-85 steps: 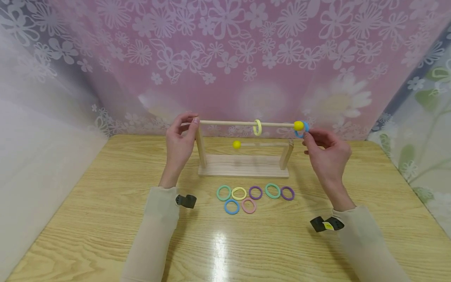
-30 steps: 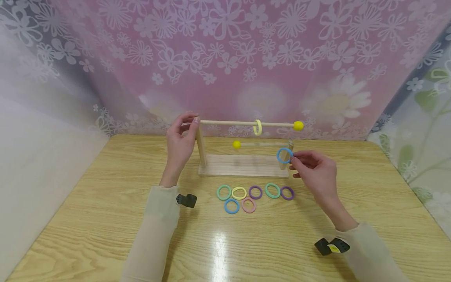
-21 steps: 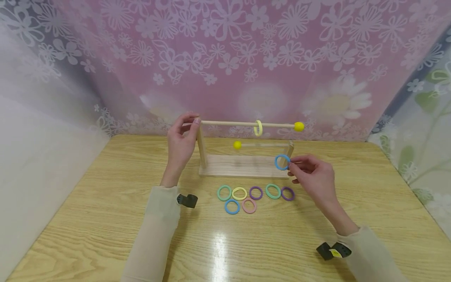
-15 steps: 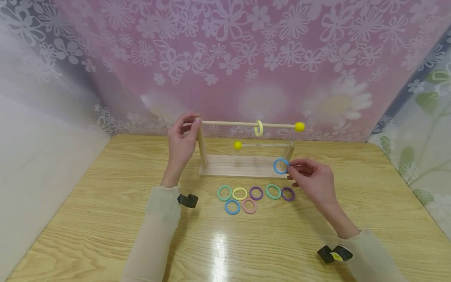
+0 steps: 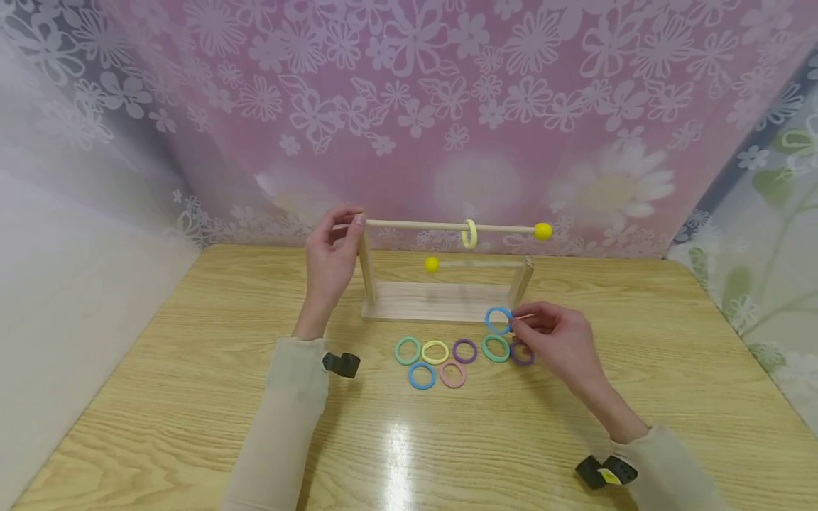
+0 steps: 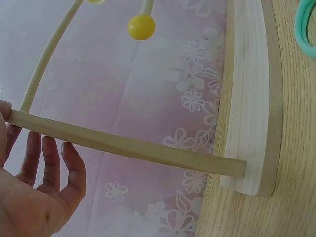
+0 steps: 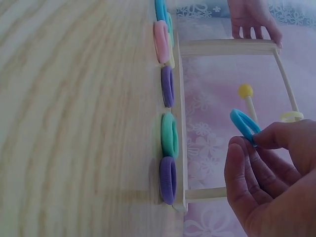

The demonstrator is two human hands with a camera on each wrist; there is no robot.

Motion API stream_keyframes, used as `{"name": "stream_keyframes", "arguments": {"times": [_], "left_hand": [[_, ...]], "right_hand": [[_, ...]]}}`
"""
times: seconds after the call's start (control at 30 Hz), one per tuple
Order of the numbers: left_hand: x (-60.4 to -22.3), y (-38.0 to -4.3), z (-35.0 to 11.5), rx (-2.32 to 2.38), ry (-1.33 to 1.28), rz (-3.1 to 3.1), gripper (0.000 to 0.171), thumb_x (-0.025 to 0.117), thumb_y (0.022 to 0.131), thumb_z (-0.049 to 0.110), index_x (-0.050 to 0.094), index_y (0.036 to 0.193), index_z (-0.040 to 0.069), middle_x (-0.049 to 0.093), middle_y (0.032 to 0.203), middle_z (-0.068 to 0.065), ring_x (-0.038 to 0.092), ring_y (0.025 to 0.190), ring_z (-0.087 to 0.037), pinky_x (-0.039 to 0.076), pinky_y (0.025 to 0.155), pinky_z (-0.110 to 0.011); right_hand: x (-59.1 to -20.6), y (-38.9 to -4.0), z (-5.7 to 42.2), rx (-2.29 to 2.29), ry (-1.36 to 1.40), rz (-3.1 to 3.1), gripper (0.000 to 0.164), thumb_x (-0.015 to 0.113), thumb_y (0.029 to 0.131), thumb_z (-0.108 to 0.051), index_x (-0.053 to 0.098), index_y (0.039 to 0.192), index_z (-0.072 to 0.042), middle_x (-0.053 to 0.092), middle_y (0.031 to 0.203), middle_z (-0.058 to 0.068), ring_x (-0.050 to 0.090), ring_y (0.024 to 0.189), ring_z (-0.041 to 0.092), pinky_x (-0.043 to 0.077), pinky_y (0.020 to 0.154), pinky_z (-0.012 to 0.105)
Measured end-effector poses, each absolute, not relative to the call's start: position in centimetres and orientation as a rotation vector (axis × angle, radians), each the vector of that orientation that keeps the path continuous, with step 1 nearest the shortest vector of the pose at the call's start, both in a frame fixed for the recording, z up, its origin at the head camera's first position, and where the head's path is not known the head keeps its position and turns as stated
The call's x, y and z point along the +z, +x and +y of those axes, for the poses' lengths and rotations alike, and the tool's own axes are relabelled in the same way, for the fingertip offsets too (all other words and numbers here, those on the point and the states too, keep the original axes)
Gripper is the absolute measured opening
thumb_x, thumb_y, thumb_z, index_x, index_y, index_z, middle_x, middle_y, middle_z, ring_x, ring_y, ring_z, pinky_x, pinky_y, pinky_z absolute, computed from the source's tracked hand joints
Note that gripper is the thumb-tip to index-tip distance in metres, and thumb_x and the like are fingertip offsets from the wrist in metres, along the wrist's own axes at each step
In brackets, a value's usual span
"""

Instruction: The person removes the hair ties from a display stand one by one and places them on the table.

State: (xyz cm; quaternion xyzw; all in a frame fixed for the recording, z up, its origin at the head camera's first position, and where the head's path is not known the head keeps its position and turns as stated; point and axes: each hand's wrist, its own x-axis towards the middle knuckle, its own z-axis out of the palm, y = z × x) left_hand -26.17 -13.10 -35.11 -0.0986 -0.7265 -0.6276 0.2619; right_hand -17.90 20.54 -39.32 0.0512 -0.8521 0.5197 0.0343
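Note:
My left hand (image 5: 329, 266) pinches the top of the left post (image 5: 367, 270) of a wooden stand (image 5: 434, 305), thumb in front and fingers behind. From that post a long rod (image 5: 415, 225) runs right to a yellow ball end (image 5: 542, 231). A pale yellow hair tie (image 5: 473, 234) hangs on this rod. Between thumb and fingertips, my right hand (image 5: 565, 348) holds a blue hair tie (image 7: 238, 119) by its edge. It is above the table, in front of the stand's base at the right, close over a green hair tie (image 5: 485, 351).
Several more hair ties lie before the stand, among them a purple one (image 5: 474, 353), a pink one (image 5: 452, 385) and another blue one (image 5: 422, 387). A shorter rod (image 5: 479, 264) with a yellow ball (image 5: 432, 264) points left from the right post. A floral curtain (image 5: 409, 142) hangs behind.
My right hand has brought the blue hair tie down and left, from the upper rod's ball end to over the table hair ties. The left hand has stayed on the post.

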Motion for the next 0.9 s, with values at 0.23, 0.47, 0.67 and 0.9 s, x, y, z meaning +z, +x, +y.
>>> {"name": "stream_keyframes", "arguments": {"times": [0.23, 0.47, 0.67, 0.9], "left_hand": [[-35.12, -26.11, -13.07, -1.703, -0.262, -1.966, 0.026, 0.064, 0.102, 0.028, 0.071, 0.121, 0.011, 0.065, 0.111, -0.006, 0.064, 0.100, -0.018, 0.059, 0.076, -0.028], [-35.28, -26.26, -13.20, -1.693, -0.271, -1.961, 0.026, 0.064, 0.102, 0.028, 0.070, 0.121, 0.011, 0.065, 0.111, -0.005, 0.064, 0.099, -0.018, 0.059, 0.075, -0.028], [-35.29, -26.26, -13.17, -1.694, -0.276, -1.959, 0.029, 0.063, 0.103, 0.026, 0.069, 0.122, 0.006, 0.065, 0.111, -0.010, 0.064, 0.100, -0.022, 0.058, 0.076, -0.026], [-35.20, -26.29, -13.08, -1.705, -0.268, -1.955, 0.026, 0.063, 0.103, 0.023, 0.070, 0.123, 0.008, 0.065, 0.112, -0.011, 0.064, 0.101, -0.021, 0.057, 0.076, -0.025]], "right_hand": [[-39.66, -17.62, 20.45, 1.617, 0.179, -2.689, 0.025, 0.073, 0.096, -0.018, 0.071, 0.111, 0.002, 0.076, 0.099, 0.023, 0.074, 0.074, 0.015, 0.062, 0.062, 0.033], [-39.86, -17.40, 20.40, 1.572, 0.245, -2.727, 0.023, 0.072, 0.095, -0.017, 0.072, 0.110, 0.001, 0.077, 0.096, 0.021, 0.074, 0.072, 0.019, 0.061, 0.062, 0.031], [-40.15, -17.21, 20.37, 1.503, 0.262, -2.786, 0.018, 0.072, 0.094, -0.013, 0.073, 0.108, -0.002, 0.077, 0.090, 0.016, 0.069, 0.067, 0.019, 0.058, 0.059, 0.029], [-40.13, -16.99, 20.37, 1.413, 0.292, -2.852, 0.017, 0.072, 0.094, -0.014, 0.074, 0.108, -0.005, 0.077, 0.086, 0.012, 0.068, 0.065, 0.017, 0.054, 0.055, 0.027]]}}
